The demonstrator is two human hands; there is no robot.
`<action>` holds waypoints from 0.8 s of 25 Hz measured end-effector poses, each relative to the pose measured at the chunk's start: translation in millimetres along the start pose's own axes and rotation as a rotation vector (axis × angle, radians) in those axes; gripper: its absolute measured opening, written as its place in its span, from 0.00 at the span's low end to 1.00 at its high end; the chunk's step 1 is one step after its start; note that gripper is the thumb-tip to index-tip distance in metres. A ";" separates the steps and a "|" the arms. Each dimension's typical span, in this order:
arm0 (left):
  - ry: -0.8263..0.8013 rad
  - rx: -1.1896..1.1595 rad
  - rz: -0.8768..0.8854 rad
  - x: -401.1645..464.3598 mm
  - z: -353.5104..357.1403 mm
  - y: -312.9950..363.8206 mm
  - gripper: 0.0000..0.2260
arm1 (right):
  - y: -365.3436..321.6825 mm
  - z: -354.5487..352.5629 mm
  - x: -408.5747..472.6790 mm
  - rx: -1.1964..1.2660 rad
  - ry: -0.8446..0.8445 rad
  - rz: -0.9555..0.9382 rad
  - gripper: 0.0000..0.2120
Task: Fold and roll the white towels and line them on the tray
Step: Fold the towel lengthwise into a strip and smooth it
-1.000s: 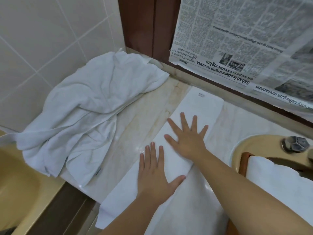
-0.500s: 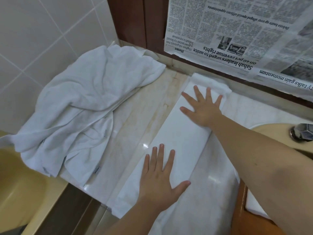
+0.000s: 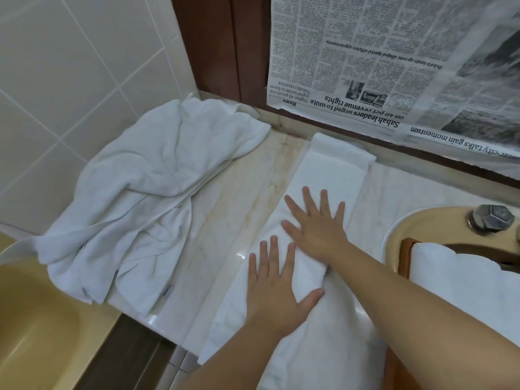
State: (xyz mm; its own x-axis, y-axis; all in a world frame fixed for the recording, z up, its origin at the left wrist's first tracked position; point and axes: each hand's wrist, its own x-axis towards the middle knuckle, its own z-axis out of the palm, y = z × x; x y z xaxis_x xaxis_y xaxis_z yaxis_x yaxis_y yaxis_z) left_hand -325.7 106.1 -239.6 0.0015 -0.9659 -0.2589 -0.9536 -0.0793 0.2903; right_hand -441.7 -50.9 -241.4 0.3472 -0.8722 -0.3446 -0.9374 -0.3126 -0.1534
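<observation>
Setting: bathroom vanity, a pale marble desk (image 3: 225,209) under tiled wall, a yellow basin at each side.
Near end of towel: the folded towel (image 3: 332,178) lies as a long strip running from the desk's front edge, where it overhangs, away toward the back wall.
Left hand: left hand (image 3: 277,288) lies flat on the strip, fingers straight and spread, gripping nothing; it sits where it sat half a second ago, pinning the near half.
Right hand: right hand (image 3: 316,229) is also flat and spread, pressing the strip just beyond the left one, their fingers nearly touching. Half a second ago it was out at the far end; it has swept back to the middle.
Far end of towel: a second layer now shows there, a short flap turned back over the strip near the wall, where a second ago the end lay single with a label showing.
Meaning: by my reading the lengthwise fold is being smoothed and the far end squared; rolling has not begun.
Tray: wooden tray (image 3: 405,257) over the right basin already carries a rolled white towel (image 3: 461,280).
Left pile: loose towels (image 3: 146,198) lie heaped, not yet folded.
Back: newspaper (image 3: 394,66) hangs upside down beside dark wood trim.
</observation>
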 end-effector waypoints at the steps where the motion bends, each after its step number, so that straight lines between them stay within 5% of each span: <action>1: -0.019 0.001 0.049 -2.5 -2.0 -2.6 0.46 | 7.3 -2.7 6.5 -0.007 0.001 0.011 0.34; 9: -0.006 0.003 0.250 -33.6 -1.1 -50.3 0.38 | 22.2 -23.6 28.1 -0.057 0.039 0.068 0.35; 15: -0.041 -0.307 0.250 -26.2 -12.8 -59.8 0.31 | -45.1 13.2 -100.5 0.544 0.405 0.219 0.18; 17: -0.002 -0.449 0.323 -33.8 -30.4 -83.9 0.27 | -59.0 28.2 -156.9 0.607 0.345 0.234 0.13; 20: 0.085 -0.279 0.590 -53.3 -45.0 -137.5 0.27 | -75.6 47.2 -223.2 0.654 0.180 0.201 0.13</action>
State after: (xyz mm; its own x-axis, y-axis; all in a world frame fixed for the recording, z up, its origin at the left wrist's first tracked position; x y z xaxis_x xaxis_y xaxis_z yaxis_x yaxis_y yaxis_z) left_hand -181.1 157.4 -224.3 -0.4632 -0.8820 0.0870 -0.6876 0.4196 0.5926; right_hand -447.1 185.2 -196.6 0.1061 -0.9556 -0.2750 -0.7555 0.1023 -0.6471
